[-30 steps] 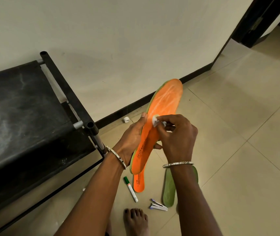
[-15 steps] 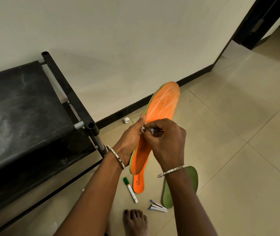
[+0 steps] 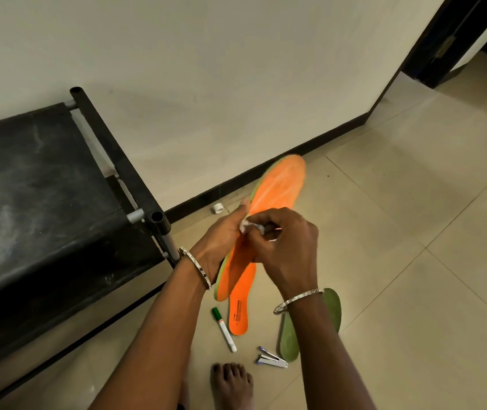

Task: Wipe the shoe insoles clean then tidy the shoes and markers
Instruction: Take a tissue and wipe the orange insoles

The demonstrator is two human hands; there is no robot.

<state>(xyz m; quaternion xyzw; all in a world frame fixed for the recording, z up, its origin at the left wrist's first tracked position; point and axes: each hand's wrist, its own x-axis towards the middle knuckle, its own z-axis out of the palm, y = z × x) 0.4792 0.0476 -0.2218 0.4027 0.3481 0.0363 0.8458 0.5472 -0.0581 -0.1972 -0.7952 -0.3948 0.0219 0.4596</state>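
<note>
My left hand (image 3: 221, 241) grips an orange insole (image 3: 280, 184) by its middle, held up with the toe end pointing away. My right hand (image 3: 286, 247) pinches a small white wipe (image 3: 245, 226) and presses it against the insole's left edge, next to my left thumb. On the floor below lie a second orange insole (image 3: 239, 312), a green insole (image 3: 291, 341) partly hidden by my right forearm, and a green-capped white marker (image 3: 223, 329).
A black metal-framed rack (image 3: 44, 196) stands at the left against the wall. A small white cap (image 3: 218, 208) lies by the skirting. A stapler (image 3: 271, 358) lies near my bare foot (image 3: 231, 383). Tiled floor stretches to the right toward a dark doorway (image 3: 455, 39).
My right hand has slid the wipe down and left across the held insole, from its middle to the edge by my left thumb. The insole has tilted slightly.
</note>
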